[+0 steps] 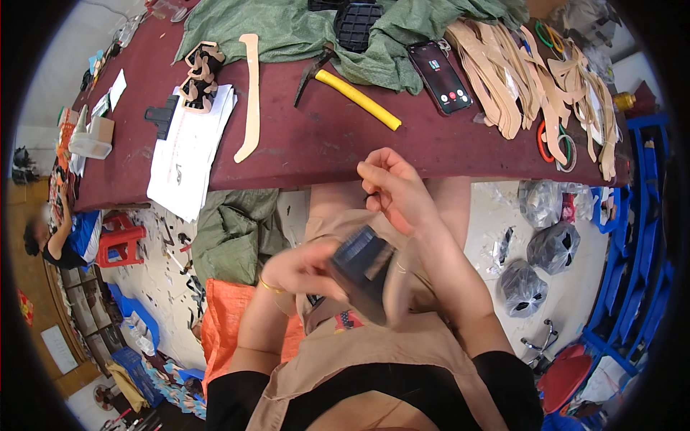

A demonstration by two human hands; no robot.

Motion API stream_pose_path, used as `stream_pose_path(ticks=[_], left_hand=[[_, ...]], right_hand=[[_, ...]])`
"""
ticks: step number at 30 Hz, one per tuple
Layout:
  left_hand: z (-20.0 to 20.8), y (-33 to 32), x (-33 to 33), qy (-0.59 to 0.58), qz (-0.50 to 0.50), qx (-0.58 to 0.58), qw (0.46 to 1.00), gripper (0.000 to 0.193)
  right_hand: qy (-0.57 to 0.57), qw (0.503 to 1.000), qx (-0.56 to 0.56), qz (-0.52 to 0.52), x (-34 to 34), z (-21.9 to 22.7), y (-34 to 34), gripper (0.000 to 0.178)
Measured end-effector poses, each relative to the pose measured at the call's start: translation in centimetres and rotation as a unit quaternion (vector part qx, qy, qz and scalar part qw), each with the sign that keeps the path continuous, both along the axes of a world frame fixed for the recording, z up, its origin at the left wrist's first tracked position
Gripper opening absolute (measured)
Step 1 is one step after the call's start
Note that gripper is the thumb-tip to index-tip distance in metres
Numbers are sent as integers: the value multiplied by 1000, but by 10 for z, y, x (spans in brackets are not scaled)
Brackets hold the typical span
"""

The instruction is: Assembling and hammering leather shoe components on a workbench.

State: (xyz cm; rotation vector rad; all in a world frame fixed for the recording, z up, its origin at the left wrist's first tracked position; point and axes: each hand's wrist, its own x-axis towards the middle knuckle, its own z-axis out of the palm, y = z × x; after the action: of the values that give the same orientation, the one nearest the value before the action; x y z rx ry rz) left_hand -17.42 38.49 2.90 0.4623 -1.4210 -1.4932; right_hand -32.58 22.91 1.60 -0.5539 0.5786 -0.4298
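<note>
Dark piece (361, 264): one, blurred, between the apron (366, 348) and the worktop (287, 154).
Left hand (307, 269): grip closed on its side.
Right hand (397, 190): fingers curled, clear of the piece; contents we cannot tell.
Handling: step in hand, we judge; next move calls for steadying.
Worktop: one hammer (357, 98), one phone (440, 76), one lone tan strip (249, 100); bundled strips (496, 90) overlap, uncounted.

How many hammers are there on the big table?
1. The yellow-handled hammer lies on the dark red table, beyond the right hand and left of the phone. Another could be hidden under the green cloth.
</note>
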Motion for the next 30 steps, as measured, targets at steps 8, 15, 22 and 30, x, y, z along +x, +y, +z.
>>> stream_pose_path(ticks=[8,15,22,30], left_hand=[[33,-40,-26,-29,402,77,912,89],[-11,-41,-38,-248,544,-86,797,77],[27,-48,-36,85,557,-63,823,15],[49,-51,-20,72,597,70,796,16]], right_hand=[[-69,931,-343,-98,1,49,14,82],[-64,979,-79,-174,4,52,-1,63],[-49,987,-5,-151,6,44,1,44],[-33,994,-19,-104,-2,36,11,46]])
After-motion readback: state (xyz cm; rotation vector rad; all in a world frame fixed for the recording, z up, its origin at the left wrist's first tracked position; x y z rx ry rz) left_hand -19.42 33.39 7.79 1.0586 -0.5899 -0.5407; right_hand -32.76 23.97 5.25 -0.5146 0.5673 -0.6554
